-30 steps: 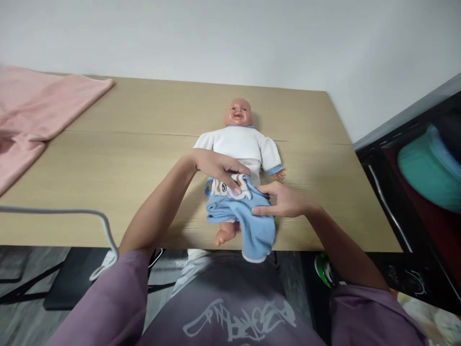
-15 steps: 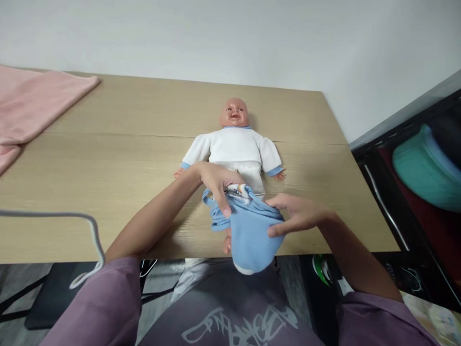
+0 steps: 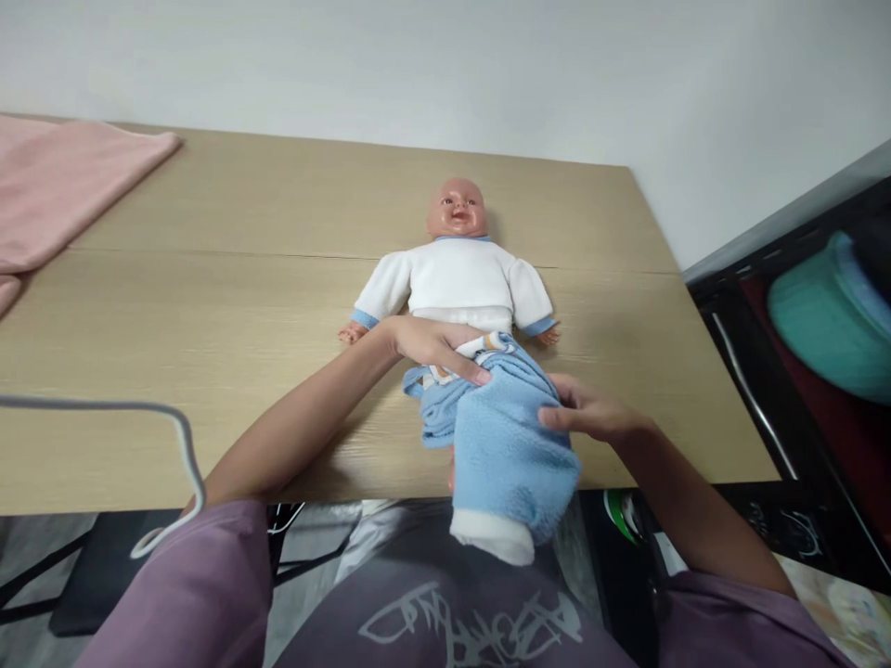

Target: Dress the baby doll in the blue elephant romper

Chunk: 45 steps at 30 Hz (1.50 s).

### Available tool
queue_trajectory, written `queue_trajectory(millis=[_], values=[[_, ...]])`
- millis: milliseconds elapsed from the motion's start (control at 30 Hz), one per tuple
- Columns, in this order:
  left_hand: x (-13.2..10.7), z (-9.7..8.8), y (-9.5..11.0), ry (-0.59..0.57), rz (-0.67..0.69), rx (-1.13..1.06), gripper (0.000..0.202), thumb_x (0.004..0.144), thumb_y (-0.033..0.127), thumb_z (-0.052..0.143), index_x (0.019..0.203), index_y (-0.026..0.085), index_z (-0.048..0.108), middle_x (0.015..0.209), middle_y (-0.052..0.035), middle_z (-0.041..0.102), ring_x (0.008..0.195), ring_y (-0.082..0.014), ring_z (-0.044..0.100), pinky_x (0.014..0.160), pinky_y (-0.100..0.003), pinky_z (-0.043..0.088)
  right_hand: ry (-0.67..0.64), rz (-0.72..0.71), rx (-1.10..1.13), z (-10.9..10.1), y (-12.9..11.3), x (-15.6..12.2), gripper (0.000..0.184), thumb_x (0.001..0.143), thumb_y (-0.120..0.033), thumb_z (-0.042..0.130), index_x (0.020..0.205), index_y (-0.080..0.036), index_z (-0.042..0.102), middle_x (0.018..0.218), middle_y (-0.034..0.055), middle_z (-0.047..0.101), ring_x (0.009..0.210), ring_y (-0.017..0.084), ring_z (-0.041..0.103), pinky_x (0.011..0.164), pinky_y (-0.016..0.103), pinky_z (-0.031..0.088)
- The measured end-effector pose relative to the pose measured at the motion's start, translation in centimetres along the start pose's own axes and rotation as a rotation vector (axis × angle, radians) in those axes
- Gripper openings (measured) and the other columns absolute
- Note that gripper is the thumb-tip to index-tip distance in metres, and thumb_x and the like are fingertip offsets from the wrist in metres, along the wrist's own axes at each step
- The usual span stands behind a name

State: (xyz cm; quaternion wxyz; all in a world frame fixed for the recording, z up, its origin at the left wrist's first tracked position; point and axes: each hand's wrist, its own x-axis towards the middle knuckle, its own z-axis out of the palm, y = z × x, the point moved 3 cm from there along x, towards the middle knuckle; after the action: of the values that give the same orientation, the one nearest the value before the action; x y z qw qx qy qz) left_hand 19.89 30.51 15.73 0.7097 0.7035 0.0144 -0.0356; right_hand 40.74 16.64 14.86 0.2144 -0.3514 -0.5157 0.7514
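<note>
Below a pale wall (image 3: pixel 390 74), a wood-grain desk (image 3: pixel 209 325) is bearing a blue, fleecy, white-ended garment (image 3: pixel 497 445), draping over a white-clad plastic doll (image 3: pixel 459 269) and the near edge; the left hand (image 3: pixel 437 345) is gripping its bunched upper band between fingers, the right hand (image 3: pixel 591 414) its right side. It is likely handling light and soft, that band offering the best hold. One garment, one doll and, at far left, one pink cloth (image 3: pixel 76 186) are lying here.
</note>
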Motion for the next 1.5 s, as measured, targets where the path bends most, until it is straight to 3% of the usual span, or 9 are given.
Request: queue_trajectory(millis=[133, 267, 467, 600, 800, 900, 1067, 1333, 1500], values=[[-0.1, 0.3, 0.0, -0.108, -0.043, -0.064, 0.048, 0.084, 0.056, 0.101, 0.105, 0.016, 0.087, 0.092, -0.0060, 0.084, 0.077, -0.0198, 0.076, 0.069, -0.024, 0.065, -0.147, 0.046, -0.023, 0.9, -0.2, -0.5, 0.051, 0.086, -0.060, 0.099, 0.095, -0.017, 0.073, 0.080, -0.0031, 0.062, 0.071, 0.012, 0.056, 0.062, 0.021, 0.049], [-0.1, 0.7, -0.3, -0.280, -0.074, -0.093, 0.045, 0.066, 0.042, 0.112, 0.091, 0.016, 0.086, 0.084, -0.0072, 0.085, 0.073, -0.0219, 0.076, 0.070, -0.028, 0.068, 0.035, -0.102, 0.146, 1.0, 0.4, -0.2, 0.048, 0.089, -0.058, 0.099, 0.095, -0.020, 0.071, 0.076, -0.0049, 0.059, 0.066, 0.011, 0.052, 0.063, 0.022, 0.051], [0.0, 0.5, -0.8, -0.131, 0.002, -0.118, 0.040, 0.070, 0.042, 0.111, 0.084, 0.016, 0.084, 0.077, -0.0045, 0.082, 0.072, -0.0187, 0.074, 0.072, -0.025, 0.068, 0.250, -0.131, 0.290, 1.5, 2.1, 0.2, 0.048, 0.091, -0.066, 0.095, 0.099, -0.023, 0.076, 0.079, -0.0028, 0.060, 0.069, 0.015, 0.053, 0.067, 0.027, 0.054], [0.0, 0.1, -1.1, -0.033, 0.035, -0.121, 0.050, 0.065, 0.047, 0.113, 0.093, 0.015, 0.086, 0.088, -0.0061, 0.086, 0.079, -0.0203, 0.077, 0.078, -0.026, 0.070, 0.126, -0.133, 0.181, 1.8, 2.2, -0.2, 0.048, 0.096, -0.063, 0.092, 0.114, -0.020, 0.079, 0.093, 0.0010, 0.068, 0.078, 0.015, 0.059, 0.069, 0.024, 0.055], [0.2, 0.8, -1.0, -0.175, 0.051, -0.083, 0.041, 0.086, 0.047, 0.101, 0.101, 0.013, 0.086, 0.097, -0.0081, 0.086, 0.088, -0.0212, 0.080, 0.085, -0.025, 0.069, 0.035, -0.156, 0.078, 2.2, 1.4, -1.7, 0.050, 0.089, -0.062, 0.098, 0.103, -0.019, 0.077, 0.092, 0.0011, 0.067, 0.083, 0.016, 0.061, 0.074, 0.025, 0.056], [0.3, 1.3, -0.9, -0.204, 0.000, -0.060, 0.038, 0.089, 0.049, 0.099, 0.097, 0.015, 0.085, 0.089, -0.0054, 0.083, 0.083, -0.0207, 0.078, 0.079, -0.025, 0.068, 0.169, -0.144, 0.066, 2.8, 1.5, -2.0, 0.050, 0.091, -0.071, 0.092, 0.098, -0.023, 0.080, 0.089, 0.0036, 0.072, 0.084, 0.022, 0.068, 0.080, 0.034, 0.063], [0.5, 1.3, -0.7, -0.152, 0.017, -0.133, 0.043, 0.078, 0.053, 0.106, 0.091, 0.018, 0.084, 0.076, -0.0011, 0.076, 0.068, -0.0170, 0.069, 0.067, -0.023, 0.064, 0.407, -0.124, 0.184, 3.6, 2.3, -1.6, 0.063, 0.093, -0.081, 0.083, 0.127, -0.028, 0.082, 0.118, 0.0098, 0.083, 0.117, 0.032, 0.078, 0.106, 0.046, 0.066], [0.4, 1.5, -0.6, -0.237, -0.055, -0.156, 0.043, 0.064, 0.038, 0.113, 0.088, 0.015, 0.085, 0.079, -0.0059, 0.082, 0.072, -0.0207, 0.073, 0.071, -0.027, 0.067, 0.365, -0.155, -0.068, 4.6, 3.3, -2.1, 0.072, 0.096, -0.069, 0.088, 0.152, -0.025, 0.074, 0.134, 0.0126, 0.082, 0.131, 0.036, 0.076, 0.116, 0.052, 0.062], [0.5, 1.6, 0.0, -0.243, -0.035, -0.126, 0.049, 0.067, 0.046, 0.113, 0.088, 0.011, 0.085, 0.080, -0.0060, 0.081, 0.075, -0.0204, 0.072, 0.077, -0.026, 0.067, 0.845, -0.324, -0.518, 5.4, 2.3, -2.9, 0.045, 0.093, -0.045, 0.095, 0.128, -0.025, 0.077, 0.120, 0.0106, 0.079, 0.116, 0.034, 0.072, 0.111, 0.050, 0.060]])
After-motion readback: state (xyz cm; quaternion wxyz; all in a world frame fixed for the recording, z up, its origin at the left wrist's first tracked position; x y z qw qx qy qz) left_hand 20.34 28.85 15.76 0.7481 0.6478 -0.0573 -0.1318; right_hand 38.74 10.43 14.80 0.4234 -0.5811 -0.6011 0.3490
